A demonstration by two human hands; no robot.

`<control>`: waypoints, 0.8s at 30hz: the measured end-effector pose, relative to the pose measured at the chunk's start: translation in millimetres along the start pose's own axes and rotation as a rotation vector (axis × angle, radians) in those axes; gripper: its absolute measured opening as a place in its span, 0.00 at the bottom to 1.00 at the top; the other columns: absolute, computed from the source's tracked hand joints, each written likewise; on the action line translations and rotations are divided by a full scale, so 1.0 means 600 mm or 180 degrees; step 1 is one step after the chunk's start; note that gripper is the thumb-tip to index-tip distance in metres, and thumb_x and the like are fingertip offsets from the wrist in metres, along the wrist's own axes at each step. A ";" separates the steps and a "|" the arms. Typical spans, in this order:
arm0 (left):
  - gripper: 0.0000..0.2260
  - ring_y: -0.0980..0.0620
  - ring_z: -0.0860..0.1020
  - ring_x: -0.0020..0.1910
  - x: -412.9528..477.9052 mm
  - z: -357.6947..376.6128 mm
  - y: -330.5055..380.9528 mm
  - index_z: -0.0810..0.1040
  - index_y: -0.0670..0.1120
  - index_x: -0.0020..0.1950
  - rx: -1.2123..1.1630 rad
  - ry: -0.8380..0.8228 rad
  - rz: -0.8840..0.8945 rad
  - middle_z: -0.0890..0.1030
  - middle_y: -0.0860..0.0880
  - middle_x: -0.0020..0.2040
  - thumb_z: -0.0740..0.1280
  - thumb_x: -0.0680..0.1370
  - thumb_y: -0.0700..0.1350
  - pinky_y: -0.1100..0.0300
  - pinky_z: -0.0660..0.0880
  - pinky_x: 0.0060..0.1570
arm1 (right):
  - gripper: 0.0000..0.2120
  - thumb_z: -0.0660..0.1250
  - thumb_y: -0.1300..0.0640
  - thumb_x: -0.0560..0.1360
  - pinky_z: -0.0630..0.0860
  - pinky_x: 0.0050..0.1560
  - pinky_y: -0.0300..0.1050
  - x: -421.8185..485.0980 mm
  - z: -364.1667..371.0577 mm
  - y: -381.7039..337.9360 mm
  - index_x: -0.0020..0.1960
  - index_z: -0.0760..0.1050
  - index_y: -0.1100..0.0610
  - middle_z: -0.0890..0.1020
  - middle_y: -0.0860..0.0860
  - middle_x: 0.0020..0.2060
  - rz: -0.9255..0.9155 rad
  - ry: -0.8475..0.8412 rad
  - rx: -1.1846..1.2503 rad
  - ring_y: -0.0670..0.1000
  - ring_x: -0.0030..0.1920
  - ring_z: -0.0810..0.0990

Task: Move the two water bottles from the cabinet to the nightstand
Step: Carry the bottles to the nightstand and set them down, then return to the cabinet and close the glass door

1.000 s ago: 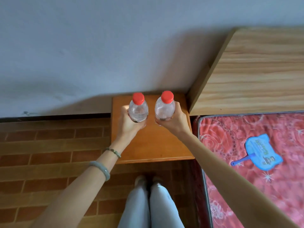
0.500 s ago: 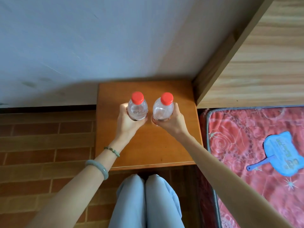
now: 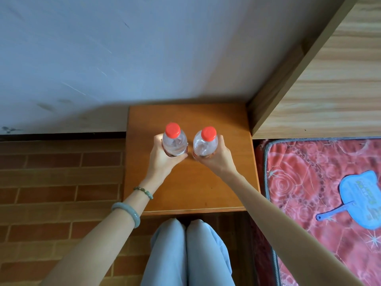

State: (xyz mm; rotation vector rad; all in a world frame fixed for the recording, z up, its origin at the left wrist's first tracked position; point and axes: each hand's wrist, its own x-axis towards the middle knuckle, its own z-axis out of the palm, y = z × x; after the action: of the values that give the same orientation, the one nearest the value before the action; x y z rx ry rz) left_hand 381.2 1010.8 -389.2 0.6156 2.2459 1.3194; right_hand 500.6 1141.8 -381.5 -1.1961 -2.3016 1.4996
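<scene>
Two clear water bottles with red caps stand upright side by side over the middle of the orange-brown wooden nightstand. My left hand is wrapped around the left bottle. My right hand grips the right bottle. A narrow gap separates the bottles. Their bases are hidden by my fingers, so I cannot tell whether they touch the nightstand top.
A pale wall runs behind the nightstand. A light wooden headboard rises at the right, beside a red patterned mattress with a blue hand fan on it. Brick-pattern floor lies left. My knees are at the nightstand's front edge.
The view has drawn closer to the nightstand, and both hands with their bottles have come lower over its middle. Both grips are unchanged.
</scene>
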 end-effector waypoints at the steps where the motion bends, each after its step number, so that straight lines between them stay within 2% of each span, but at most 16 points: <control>1: 0.31 0.65 0.75 0.49 -0.003 -0.003 0.003 0.65 0.50 0.57 0.0035 -0.0038 0.0004 0.73 0.60 0.49 0.80 0.62 0.46 0.71 0.73 0.45 | 0.31 0.78 0.53 0.62 0.73 0.41 0.33 -0.003 -0.001 -0.001 0.57 0.64 0.55 0.77 0.49 0.49 0.0043 -0.0032 -0.0011 0.49 0.48 0.78; 3: 0.31 0.65 0.74 0.50 -0.007 -0.012 0.013 0.66 0.50 0.58 0.0131 -0.0149 0.0015 0.74 0.58 0.50 0.80 0.62 0.45 0.69 0.73 0.48 | 0.34 0.78 0.54 0.62 0.74 0.44 0.36 -0.011 -0.008 -0.009 0.61 0.63 0.55 0.77 0.51 0.53 0.0071 -0.0116 -0.0079 0.51 0.52 0.78; 6: 0.35 0.58 0.72 0.57 -0.019 -0.039 0.036 0.66 0.47 0.64 0.0379 -0.0254 -0.0046 0.73 0.51 0.59 0.80 0.63 0.50 0.58 0.72 0.60 | 0.42 0.78 0.54 0.62 0.72 0.54 0.42 -0.031 -0.031 -0.039 0.68 0.59 0.56 0.73 0.55 0.62 -0.0002 -0.0178 -0.0296 0.54 0.61 0.73; 8: 0.40 0.51 0.67 0.66 -0.037 -0.066 0.067 0.63 0.47 0.69 0.0515 -0.0223 -0.0139 0.69 0.47 0.67 0.79 0.63 0.53 0.56 0.66 0.64 | 0.45 0.78 0.52 0.63 0.69 0.60 0.48 -0.051 -0.054 -0.073 0.71 0.55 0.57 0.68 0.57 0.68 0.0016 -0.0150 -0.0442 0.56 0.66 0.68; 10: 0.41 0.50 0.64 0.68 -0.058 -0.094 0.114 0.61 0.47 0.71 0.0576 -0.0172 -0.0060 0.66 0.46 0.70 0.78 0.64 0.53 0.57 0.63 0.65 | 0.46 0.78 0.50 0.63 0.67 0.62 0.48 -0.076 -0.082 -0.117 0.71 0.54 0.56 0.65 0.56 0.70 0.0072 -0.0105 -0.0525 0.56 0.68 0.65; 14: 0.40 0.49 0.65 0.69 -0.092 -0.152 0.228 0.62 0.45 0.71 0.0896 -0.0092 0.0334 0.67 0.45 0.70 0.77 0.65 0.53 0.53 0.66 0.67 | 0.46 0.77 0.52 0.64 0.65 0.66 0.50 -0.130 -0.137 -0.218 0.72 0.53 0.56 0.63 0.56 0.71 -0.0076 -0.0130 -0.0777 0.56 0.70 0.63; 18: 0.39 0.45 0.63 0.71 -0.120 -0.215 0.338 0.63 0.42 0.71 0.1568 0.0015 0.0997 0.68 0.43 0.70 0.77 0.66 0.52 0.56 0.57 0.68 | 0.42 0.74 0.55 0.67 0.64 0.68 0.54 -0.186 -0.193 -0.331 0.73 0.53 0.53 0.60 0.55 0.73 -0.0543 -0.0165 -0.1255 0.55 0.72 0.58; 21: 0.39 0.42 0.63 0.72 -0.141 -0.264 0.409 0.65 0.41 0.70 0.2243 0.0050 0.1491 0.69 0.42 0.70 0.77 0.65 0.52 0.49 0.58 0.70 | 0.39 0.72 0.56 0.69 0.67 0.66 0.56 -0.226 -0.228 -0.418 0.73 0.53 0.54 0.59 0.55 0.74 -0.1016 -0.0085 -0.1712 0.56 0.72 0.58; 24: 0.39 0.40 0.64 0.70 -0.169 -0.312 0.461 0.65 0.40 0.70 0.2626 0.0284 0.1759 0.70 0.40 0.69 0.75 0.65 0.54 0.43 0.59 0.69 | 0.40 0.72 0.54 0.69 0.67 0.67 0.56 -0.259 -0.249 -0.496 0.73 0.53 0.54 0.60 0.57 0.73 -0.1447 0.0036 -0.2011 0.57 0.72 0.59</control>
State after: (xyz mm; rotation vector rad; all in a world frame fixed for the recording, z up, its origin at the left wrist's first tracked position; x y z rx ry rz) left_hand 390.9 945.4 -46.3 1.5678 2.7796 0.5478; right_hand 521.1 1086.7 -18.5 -0.6774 -2.8780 0.6285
